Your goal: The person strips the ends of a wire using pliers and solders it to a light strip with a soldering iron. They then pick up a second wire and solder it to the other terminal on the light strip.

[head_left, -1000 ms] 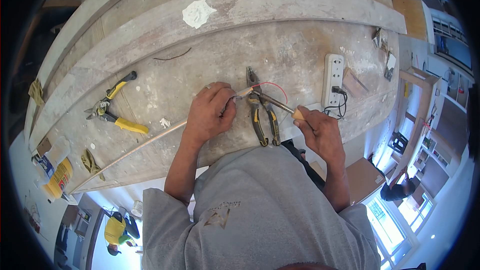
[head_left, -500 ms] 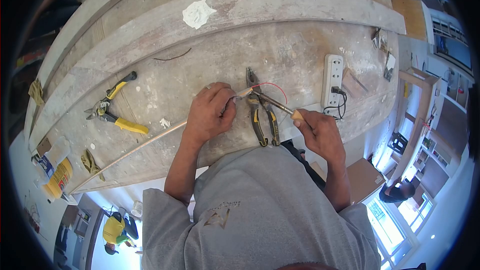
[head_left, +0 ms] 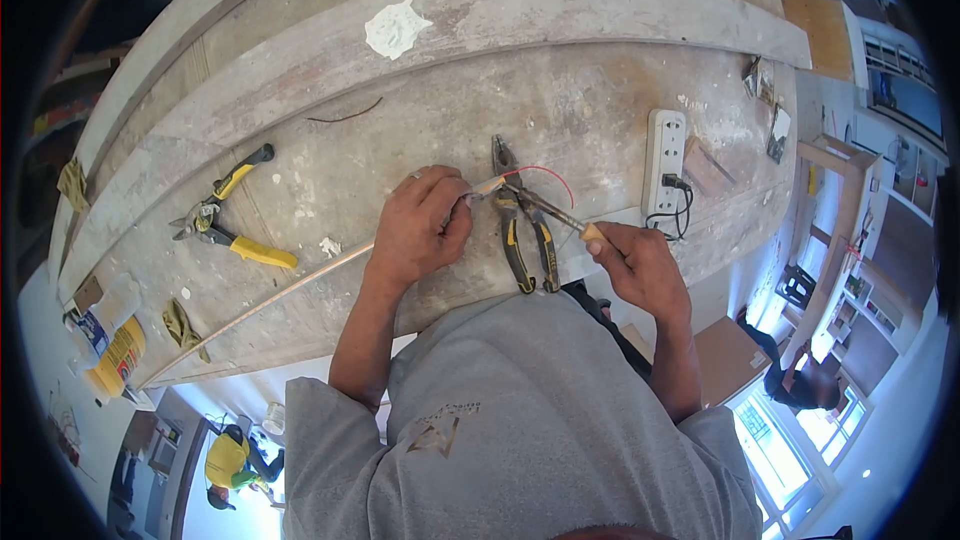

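Observation:
My left hand [head_left: 425,223] is closed around one end of a long thin pale strip [head_left: 290,292], which slants away to the lower left table edge. A thin red wire [head_left: 560,178] curves out from the strip's end. In my right hand [head_left: 640,268] is a soldering iron [head_left: 553,210] with a pale handle, its metal shaft pointing left and its tip at the strip's end by the wire. Below these, a pair of yellow-and-black pliers [head_left: 517,245] lies on the table with its handles spread. My left fingers hide part of the strip.
Yellow-handled snips [head_left: 232,212] lie at the left. A white power strip [head_left: 664,162] with a black plug stands to the right. A long board [head_left: 480,15] with a white patch crosses the table's far side. Bottles [head_left: 118,350] are at the lower left; people [head_left: 232,465] are beyond.
The soldering iron has shifted very slightly, its tip staying at the strip's end. My left hand holds still. A person at the lower right has changed posture.

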`<action>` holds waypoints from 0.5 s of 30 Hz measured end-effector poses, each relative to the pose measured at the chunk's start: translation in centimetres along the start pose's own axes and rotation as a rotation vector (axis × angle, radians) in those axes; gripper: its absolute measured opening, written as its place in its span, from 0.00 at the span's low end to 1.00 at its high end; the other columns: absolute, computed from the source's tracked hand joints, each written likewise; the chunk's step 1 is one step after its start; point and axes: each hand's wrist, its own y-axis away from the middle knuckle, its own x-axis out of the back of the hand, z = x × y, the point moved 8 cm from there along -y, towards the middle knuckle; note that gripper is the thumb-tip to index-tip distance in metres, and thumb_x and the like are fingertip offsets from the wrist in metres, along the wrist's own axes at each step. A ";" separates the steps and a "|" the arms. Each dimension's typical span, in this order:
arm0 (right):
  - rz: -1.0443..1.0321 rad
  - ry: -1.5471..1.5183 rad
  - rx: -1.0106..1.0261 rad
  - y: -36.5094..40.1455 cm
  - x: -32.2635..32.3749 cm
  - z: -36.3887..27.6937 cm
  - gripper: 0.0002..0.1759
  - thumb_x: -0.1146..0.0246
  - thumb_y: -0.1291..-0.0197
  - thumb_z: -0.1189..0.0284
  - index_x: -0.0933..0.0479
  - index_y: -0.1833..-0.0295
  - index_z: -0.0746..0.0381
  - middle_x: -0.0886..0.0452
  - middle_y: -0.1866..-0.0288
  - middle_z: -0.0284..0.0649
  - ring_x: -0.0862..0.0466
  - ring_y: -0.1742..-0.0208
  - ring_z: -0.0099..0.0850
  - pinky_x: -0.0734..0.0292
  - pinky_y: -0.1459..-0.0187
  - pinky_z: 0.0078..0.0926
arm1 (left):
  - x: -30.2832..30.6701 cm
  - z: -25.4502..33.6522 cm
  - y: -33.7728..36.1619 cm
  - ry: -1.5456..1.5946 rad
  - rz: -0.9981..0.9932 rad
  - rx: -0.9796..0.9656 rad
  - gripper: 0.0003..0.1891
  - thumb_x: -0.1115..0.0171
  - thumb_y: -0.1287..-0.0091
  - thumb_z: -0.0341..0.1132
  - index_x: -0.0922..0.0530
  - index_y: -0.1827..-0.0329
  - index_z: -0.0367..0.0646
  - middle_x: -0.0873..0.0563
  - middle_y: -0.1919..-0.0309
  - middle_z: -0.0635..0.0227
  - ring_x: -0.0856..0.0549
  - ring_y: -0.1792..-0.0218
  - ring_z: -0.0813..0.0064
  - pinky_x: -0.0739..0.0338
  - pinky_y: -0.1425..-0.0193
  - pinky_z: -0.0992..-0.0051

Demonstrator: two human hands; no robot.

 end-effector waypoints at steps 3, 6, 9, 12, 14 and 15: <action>-0.014 -0.015 -0.013 0.0 0.0 0.1 0.15 0.33 0.22 0.66 0.12 0.44 0.68 0.13 0.63 0.57 0.12 0.62 0.60 0.19 0.58 0.50 | 0.0 -0.1 0.0 -0.006 -0.006 0.005 0.12 0.28 0.39 0.23 0.17 0.53 0.42 0.10 0.53 0.60 0.10 0.58 0.53 0.15 0.53 0.58; -0.017 -0.021 -0.018 0.0 0.0 0.1 0.15 0.33 0.22 0.66 0.12 0.44 0.68 0.13 0.64 0.57 0.12 0.63 0.59 0.19 0.59 0.50 | -0.1 -0.2 0.2 -0.001 -0.005 0.001 0.12 0.28 0.39 0.23 0.17 0.53 0.42 0.10 0.53 0.60 0.10 0.58 0.53 0.15 0.52 0.58; -0.009 -0.031 -0.009 0.0 0.0 0.1 0.15 0.33 0.21 0.67 0.12 0.44 0.68 0.13 0.64 0.57 0.12 0.64 0.59 0.19 0.59 0.50 | 0.0 -0.1 0.2 0.003 0.006 -0.010 0.12 0.28 0.39 0.23 0.17 0.53 0.42 0.10 0.53 0.59 0.10 0.58 0.52 0.15 0.52 0.57; -0.009 -0.038 -0.007 0.0 0.0 0.1 0.15 0.33 0.22 0.67 0.12 0.44 0.68 0.13 0.64 0.57 0.12 0.64 0.58 0.19 0.59 0.49 | 0.0 -0.1 0.2 -0.002 0.007 -0.004 0.12 0.28 0.39 0.23 0.17 0.53 0.42 0.10 0.53 0.59 0.10 0.58 0.52 0.15 0.53 0.57; -0.013 -0.037 -0.007 0.0 0.0 0.1 0.15 0.33 0.22 0.67 0.12 0.44 0.68 0.13 0.64 0.57 0.12 0.65 0.58 0.19 0.59 0.49 | 0.0 -0.1 0.1 0.000 0.006 0.002 0.12 0.28 0.39 0.23 0.17 0.53 0.42 0.10 0.53 0.58 0.10 0.58 0.52 0.15 0.53 0.57; -0.013 -0.043 -0.012 0.0 0.0 0.1 0.15 0.33 0.22 0.67 0.12 0.44 0.68 0.12 0.64 0.57 0.12 0.65 0.58 0.19 0.59 0.49 | 0.0 -0.1 0.1 0.000 0.006 0.001 0.12 0.28 0.39 0.23 0.17 0.53 0.42 0.10 0.53 0.58 0.10 0.58 0.52 0.15 0.53 0.57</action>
